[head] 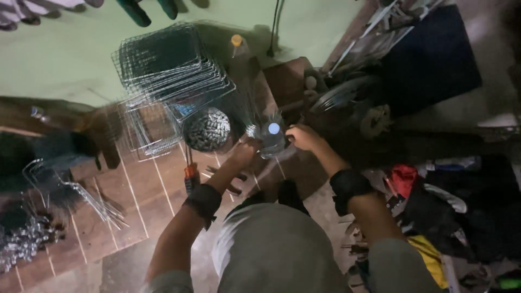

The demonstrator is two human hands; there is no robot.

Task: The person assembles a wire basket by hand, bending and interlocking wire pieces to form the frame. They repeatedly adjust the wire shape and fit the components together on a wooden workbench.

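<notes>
Seen from above, at centre frame: a small wire piece (271, 138), bristling with thin spokes around a pale round hub, held between both hands just above the knee. Left hand (243, 153) closed against its left side, right hand (304, 137) closed against its right; fingers curled in on both, though blur hides how tightly and exactly which wires are pinched. Dark bands worn at both forearms.

Probably light, going by the thin gauge. Springy rather than stiff at the spoke tips, stiffer near the hub where the wires gather. Loose cut ends likely sharp and apt to snag skin or cloth. Safest hold judged to be close to the hub, on both sides, with pads laid along the wires and not across the tips; a hard squeeze further out likely to bend the shape.

Just left of the piece, a round wire-mesh ball (209, 129). Above that, toward upper left, a stack of rectangular wire grids (168, 65), leaning and fanned. A bottle with an orange cap (237, 46) standing behind the stack. Orange-handled pliers (189, 174) lying on the tiled floor (141, 201) beside the left forearm. Bent wire lengths (76, 187) at left, a heap of small metal pieces (21, 244) at lower left. Crumpled cloth and clutter (429, 206) at right.
</notes>
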